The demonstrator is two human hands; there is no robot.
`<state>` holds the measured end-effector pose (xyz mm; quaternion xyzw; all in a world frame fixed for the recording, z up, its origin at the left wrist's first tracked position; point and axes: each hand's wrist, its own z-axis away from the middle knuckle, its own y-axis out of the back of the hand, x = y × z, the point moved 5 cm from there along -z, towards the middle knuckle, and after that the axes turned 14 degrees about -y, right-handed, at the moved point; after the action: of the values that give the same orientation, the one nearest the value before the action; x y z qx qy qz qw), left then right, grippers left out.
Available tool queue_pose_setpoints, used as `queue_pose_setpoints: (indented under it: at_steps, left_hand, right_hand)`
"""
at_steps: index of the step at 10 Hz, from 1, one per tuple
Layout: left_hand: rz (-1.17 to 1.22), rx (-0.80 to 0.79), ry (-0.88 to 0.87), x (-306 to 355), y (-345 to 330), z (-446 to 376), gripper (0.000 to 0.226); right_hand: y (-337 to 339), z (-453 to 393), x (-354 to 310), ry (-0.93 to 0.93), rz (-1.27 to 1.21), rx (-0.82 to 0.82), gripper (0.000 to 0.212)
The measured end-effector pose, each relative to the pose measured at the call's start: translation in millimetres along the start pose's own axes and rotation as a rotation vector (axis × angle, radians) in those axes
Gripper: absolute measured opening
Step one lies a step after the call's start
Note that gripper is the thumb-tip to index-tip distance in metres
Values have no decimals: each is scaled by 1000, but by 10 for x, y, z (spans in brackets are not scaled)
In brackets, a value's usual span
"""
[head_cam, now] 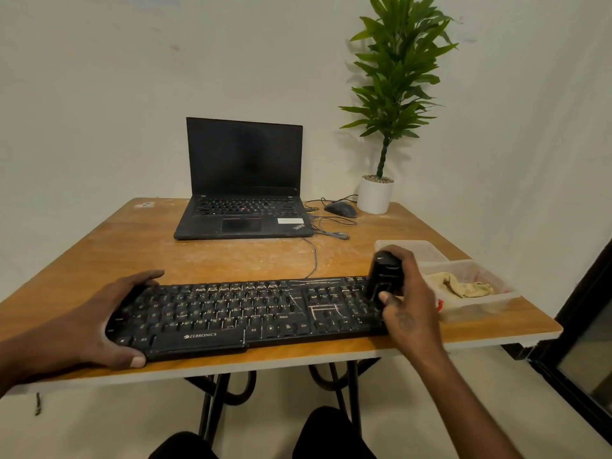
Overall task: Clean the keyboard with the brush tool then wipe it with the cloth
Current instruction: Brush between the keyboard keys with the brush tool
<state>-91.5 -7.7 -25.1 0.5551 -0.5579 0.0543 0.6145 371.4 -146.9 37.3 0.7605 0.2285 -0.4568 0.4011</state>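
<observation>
A dusty black keyboard (251,313) lies along the near edge of the wooden table (231,256). My left hand (109,319) grips its left end, thumb on the front edge and fingers over the back. My right hand (410,303) holds a black brush tool (385,273) upright over the keyboard's right end, above the number pad. Its lower end touches or nearly touches the keys. A yellowish cloth (460,284) lies in a clear plastic container (480,303) just right of the keyboard.
An open black laptop (243,193) stands at the back middle. A wired mouse (341,208) and a potted plant (376,193) sit at the back right, with cables trailing towards the keyboard. A second clear container (417,248) lies behind my right hand.
</observation>
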Motion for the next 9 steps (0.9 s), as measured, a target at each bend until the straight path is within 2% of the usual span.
queue_pose_setpoints:
  at_steps: [1,2,3,4,5,6,7,8,9]
  left_hand:
    - [-5,-14,-3,-66,11,15,142]
    - [-2,-34,-10,-94,21,19,141]
    - [-32,-24,-16,-23,-6,16,141]
    - [-134,-26,-9,-44,-25,3,144]
    - [-186,-45,29,-82,-10,12,144]
    - [-219,-44,31,-149,48,-4,146]
    - [-238,-39,15,-34,45,-17,147]
    - [-198,-34,5,90,-1,7,145]
    - [-89,-43,4,223,-36,53,138]
  right_hand:
    - [-251,83,-97,58,46,-162,93]
    - [-133,9,-38,31,-7,-176,86]
    - [84,-71,57,-13,-36,-30,85]
    - [-24,-52,-12,-6,0,-2,89]
    - [-240,2,-96,27,40,-168,94]
    - [-133,-81,-71,-1,32,-181,96]
    - [70,-166,5,-33,37,-31,100]
    - [-40,-106,-58,-27,84,-77,98]
    - [-201,-45,-153,6,98,-200,92]
